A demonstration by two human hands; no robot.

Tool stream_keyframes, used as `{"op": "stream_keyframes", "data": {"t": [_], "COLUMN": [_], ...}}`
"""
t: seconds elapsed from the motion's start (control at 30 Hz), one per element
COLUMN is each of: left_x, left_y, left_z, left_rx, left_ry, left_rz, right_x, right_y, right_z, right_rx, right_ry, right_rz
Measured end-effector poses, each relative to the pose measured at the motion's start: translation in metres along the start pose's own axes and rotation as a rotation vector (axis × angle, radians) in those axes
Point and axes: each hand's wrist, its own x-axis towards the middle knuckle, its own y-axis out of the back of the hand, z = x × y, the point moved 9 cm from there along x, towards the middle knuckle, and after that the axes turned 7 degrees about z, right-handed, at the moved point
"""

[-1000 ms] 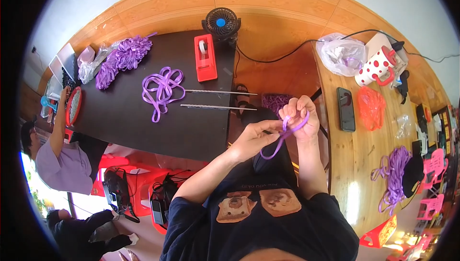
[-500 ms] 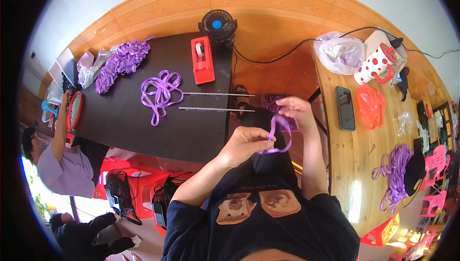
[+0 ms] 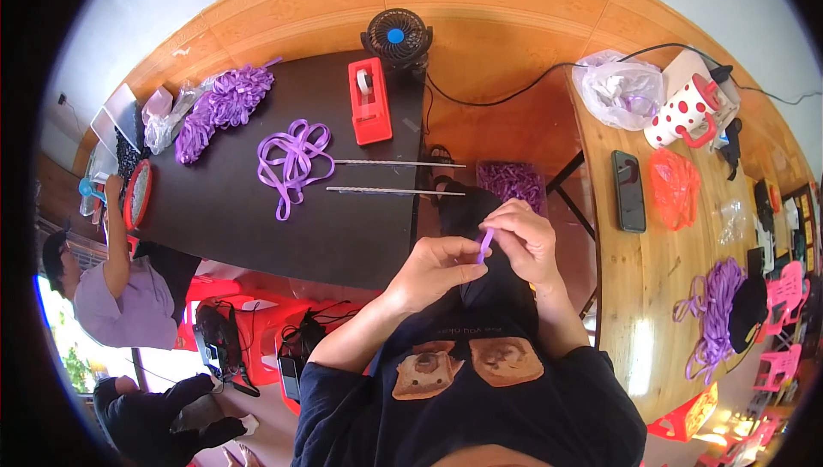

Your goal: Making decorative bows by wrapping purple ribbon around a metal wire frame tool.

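Note:
A short length of purple ribbon (image 3: 486, 246) is held between my two hands above my lap. My left hand (image 3: 441, 271) pinches its lower end between thumb and fingers. At its upper end, my right hand (image 3: 525, 242) is closed with the fingertips pressed together on the ribbon. Ahead on the dark table (image 3: 231, 218) lies a loose tangle of purple ribbon (image 3: 293, 162). Two thin metal rods (image 3: 399, 192) lie side by side next to it, their ends sticking out past the table edge.
A red tape dispenser (image 3: 370, 115) and a small black fan (image 3: 396, 36) stand at the back. A heap of purple loops (image 3: 225, 111) lies further left. The wooden table (image 3: 647, 295) at right holds a phone (image 3: 628, 192), a dotted cup (image 3: 681, 111) and bags. Two people are at left.
My right hand has come down and inward to the ribbon, and its fingers have closed on it. The wide ribbon loop between my hands has become a short length.

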Motion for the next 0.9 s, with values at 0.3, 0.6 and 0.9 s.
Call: {"op": "stream_keyframes", "data": {"t": [0.3, 0.6, 0.9], "left_x": [0.025, 0.066, 0.082], "left_y": [0.017, 0.051, 0.086], "left_z": [-0.068, -0.078, -0.087], "left_rx": [-0.081, -0.24, -0.354], "left_ry": [-0.012, -0.228, -0.418], "left_rz": [0.266, 0.503, 0.69], "right_x": [0.003, 0.048, 0.071], "right_y": [0.0, -0.015, -0.036], "right_z": [0.015, 0.056, 0.109], "right_rx": [-0.538, -0.543, -0.314], "right_ry": [0.317, 0.381, 0.215], "right_rz": [0.128, 0.12, 0.079]}}
